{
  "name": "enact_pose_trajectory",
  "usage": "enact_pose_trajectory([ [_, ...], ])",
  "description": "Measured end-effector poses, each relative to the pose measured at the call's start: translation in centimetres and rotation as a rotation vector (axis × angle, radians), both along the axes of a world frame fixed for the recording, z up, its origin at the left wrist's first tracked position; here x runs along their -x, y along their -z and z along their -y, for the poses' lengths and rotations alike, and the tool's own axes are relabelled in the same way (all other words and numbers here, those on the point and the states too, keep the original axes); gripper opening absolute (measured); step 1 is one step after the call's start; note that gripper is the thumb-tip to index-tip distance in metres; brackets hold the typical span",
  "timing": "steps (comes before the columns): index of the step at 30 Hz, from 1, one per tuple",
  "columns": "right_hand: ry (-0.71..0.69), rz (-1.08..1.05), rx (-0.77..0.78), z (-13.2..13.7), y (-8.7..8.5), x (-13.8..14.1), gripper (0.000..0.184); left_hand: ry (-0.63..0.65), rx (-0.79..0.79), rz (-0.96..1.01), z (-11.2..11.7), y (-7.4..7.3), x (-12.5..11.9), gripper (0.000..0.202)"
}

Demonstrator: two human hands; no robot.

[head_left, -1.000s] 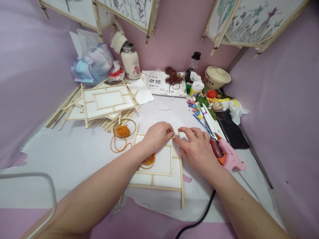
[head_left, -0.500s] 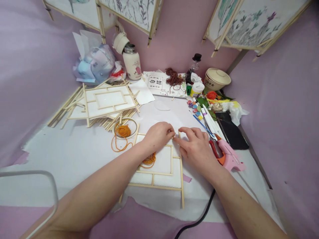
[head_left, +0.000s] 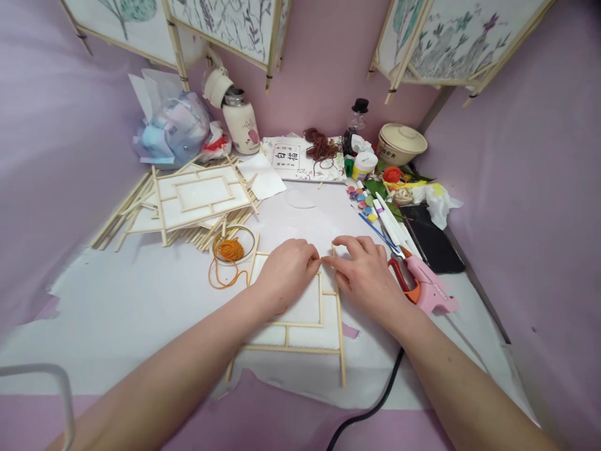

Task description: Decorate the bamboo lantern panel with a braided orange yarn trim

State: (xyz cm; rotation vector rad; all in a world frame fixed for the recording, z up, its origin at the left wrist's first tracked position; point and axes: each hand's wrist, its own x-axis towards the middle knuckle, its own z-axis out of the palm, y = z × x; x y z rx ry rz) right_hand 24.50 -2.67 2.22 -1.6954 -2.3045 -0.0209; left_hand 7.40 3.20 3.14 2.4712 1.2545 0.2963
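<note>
A wooden stick frame backed with white paper (head_left: 305,319) lies flat before me. My left hand (head_left: 284,272) rests on its upper part, fingers curled and pinched at the top right corner. My right hand (head_left: 369,275) meets it there, fingertips pinched on the same corner joint. What the fingertips hold is too small to make out. A coil of orange string (head_left: 228,249) lies in a ring just left of my left hand, with a loose strand trailing down.
A pink glue gun (head_left: 429,288) and orange-handled scissors (head_left: 401,275) lie right of my right hand; a black cord (head_left: 375,407) runs toward me. More stick frames (head_left: 197,194) are stacked at back left. Pens, paint dots, a thermos (head_left: 241,125) and a lidded bowl (head_left: 401,144) crowd the back.
The camera tipped slightly, shifting the scene. Both hands stay pinched at the frame's top right corner, with my left hand slid a little lower over the frame.
</note>
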Motion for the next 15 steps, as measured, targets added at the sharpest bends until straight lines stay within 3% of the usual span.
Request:
enact_pose_trajectory([
  [15,0.030,-0.046,-0.010,-0.01,-0.22,0.01,0.034,-0.056,-0.057,-0.067,0.87,1.10,-0.31,0.025],
])
